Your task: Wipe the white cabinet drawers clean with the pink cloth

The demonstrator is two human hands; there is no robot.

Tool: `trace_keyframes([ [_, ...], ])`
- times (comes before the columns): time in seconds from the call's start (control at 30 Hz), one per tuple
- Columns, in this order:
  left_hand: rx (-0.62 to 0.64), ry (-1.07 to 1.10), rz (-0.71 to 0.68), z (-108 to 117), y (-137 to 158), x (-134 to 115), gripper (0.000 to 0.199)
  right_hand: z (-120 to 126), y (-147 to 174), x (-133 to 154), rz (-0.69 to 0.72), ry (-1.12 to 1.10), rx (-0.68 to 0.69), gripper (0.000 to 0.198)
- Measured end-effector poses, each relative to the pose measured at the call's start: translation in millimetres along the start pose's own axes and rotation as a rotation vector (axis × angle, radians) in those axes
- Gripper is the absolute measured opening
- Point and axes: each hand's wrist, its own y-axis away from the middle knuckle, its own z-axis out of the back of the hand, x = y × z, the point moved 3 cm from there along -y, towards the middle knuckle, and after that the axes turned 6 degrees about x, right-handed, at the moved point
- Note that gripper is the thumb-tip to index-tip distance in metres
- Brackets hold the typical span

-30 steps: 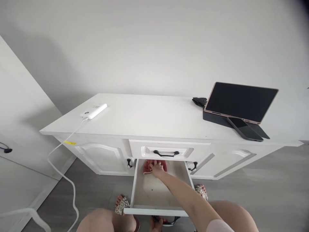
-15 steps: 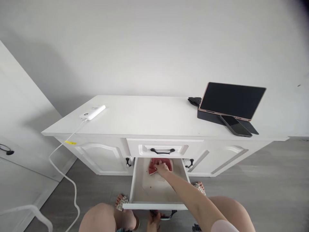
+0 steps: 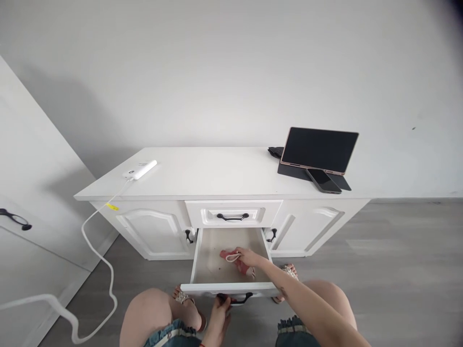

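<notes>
Inside the pulled-out white drawer, my right hand is closed on a red cloth with white trim. The cloth hangs bunched and folded from my fingers, low over the drawer floor; whether it touches the floor I cannot tell. At the drawer's front, my left hand grips the left end of the black drawer handle, its fingers partly hidden behind the handle and drawer front.
Above is a closed drawer in the white cabinet. On top lie a white power bank with a cable, a tablet, a phone and a black item. My knees flank the drawer.
My right hand has drawn the red cloth from the back of the drawer toward the front, bunching it. More of my left hand shows at the handle. The view has shifted slightly.
</notes>
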Motion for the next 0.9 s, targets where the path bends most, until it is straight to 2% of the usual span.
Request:
trace_keyframes([
  [0.07,-0.007,0.05,0.011,-19,2,6,0.025,11,21,3,0.033,-0.065,-0.076,0.036],
  [0.13,-0.022,0.16,0.022,-36,3,14,0.024,24,46,6,0.065,-0.153,-0.208,0.038],
  [0.27,-0.053,0.447,0.015,-52,-2,20,0.037,52,107,9,0.107,-0.304,-0.61,0.037],
  [0.37,-0.032,0.509,-0.006,-51,-10,12,0.041,61,149,8,0.08,-0.175,-0.853,0.045],
  [0.43,-0.018,0.527,-0.009,-51,-16,4,0.041,56,165,6,0.044,0.015,-0.94,0.052],
  [0.5,-0.007,0.536,-0.012,-51,-22,-4,0.04,41,168,1,-0.005,0.184,-0.949,0.056],
  [0.57,-0.003,0.542,-0.012,-52,-30,-11,0.039,19,161,-7,-0.048,0.262,-0.914,0.058],
  [0.73,-0.006,0.54,-0.004,-52,-45,-17,0.031,-33,128,-20,-0.064,0.191,-0.828,0.064],
  [0.9,-0.01,0.563,-0.039,-56,-48,-18,0.027,-52,105,2,-0.005,0.085,-0.753,0.062],
])
